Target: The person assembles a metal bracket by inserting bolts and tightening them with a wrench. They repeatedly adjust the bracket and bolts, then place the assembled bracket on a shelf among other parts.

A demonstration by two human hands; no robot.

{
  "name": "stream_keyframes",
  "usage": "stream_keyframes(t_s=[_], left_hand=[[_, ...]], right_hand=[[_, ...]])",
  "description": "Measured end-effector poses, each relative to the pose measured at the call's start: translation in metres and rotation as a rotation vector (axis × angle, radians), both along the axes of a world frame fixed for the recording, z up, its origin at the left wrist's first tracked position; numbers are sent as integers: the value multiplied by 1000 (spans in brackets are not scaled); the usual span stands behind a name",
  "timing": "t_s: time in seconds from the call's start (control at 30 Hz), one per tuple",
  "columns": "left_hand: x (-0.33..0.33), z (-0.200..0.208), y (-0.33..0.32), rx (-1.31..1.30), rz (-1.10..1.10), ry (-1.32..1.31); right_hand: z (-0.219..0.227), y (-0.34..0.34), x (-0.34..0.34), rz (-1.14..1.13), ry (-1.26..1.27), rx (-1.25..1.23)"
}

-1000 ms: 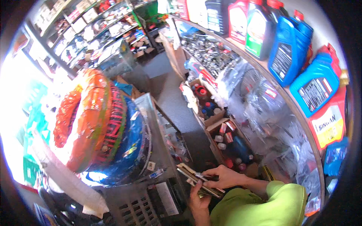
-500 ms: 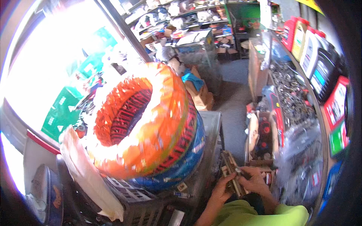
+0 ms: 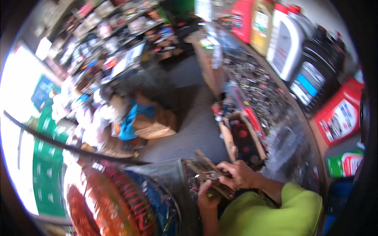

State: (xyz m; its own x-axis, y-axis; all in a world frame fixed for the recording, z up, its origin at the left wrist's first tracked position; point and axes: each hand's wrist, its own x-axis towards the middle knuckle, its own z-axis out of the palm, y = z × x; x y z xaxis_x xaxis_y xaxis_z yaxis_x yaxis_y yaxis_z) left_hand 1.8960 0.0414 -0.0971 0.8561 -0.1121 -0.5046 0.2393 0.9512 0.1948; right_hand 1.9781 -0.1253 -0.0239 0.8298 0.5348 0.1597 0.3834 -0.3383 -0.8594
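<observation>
In front of my body both hands are at a tan-brown slatted object (image 3: 201,168), long and narrow; blur hides its exact kind. My left hand (image 3: 208,198) is closed on its near side, the thumb pointing up along it. Over the right side of the same object, my right hand (image 3: 241,175) has its fingers pinched together, close to the left thumb. Whatever is between those fingers is too blurred to make out.
Wrapped tyres (image 3: 118,200) lie at the lower left beside a grey-topped stand (image 3: 163,169). A carton of dark bottles (image 3: 242,137) stands right of the aisle (image 3: 169,145). Oil jugs (image 3: 305,74) line a shelf above many small metal parts (image 3: 256,78). A cardboard box (image 3: 155,122) sits across the aisle.
My view has swung right, so the tyres now lie at the lower left and the jugs look nearer. Both hands remain at the slatted object, the right more to its side.
</observation>
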Motion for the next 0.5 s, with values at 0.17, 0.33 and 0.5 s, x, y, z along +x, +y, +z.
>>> stream_keyframes(t_s=[0.17,0.33,0.5], left_hand=[[16,12,7,154,-91,49],[27,-8,27,-31,-155,-133],[53,-7,29,-261,-136,-112]], right_hand=[[18,-2,16,6,77,344],[13,-4,31,128,38,-77],[-15,18,47,32,284,252]])
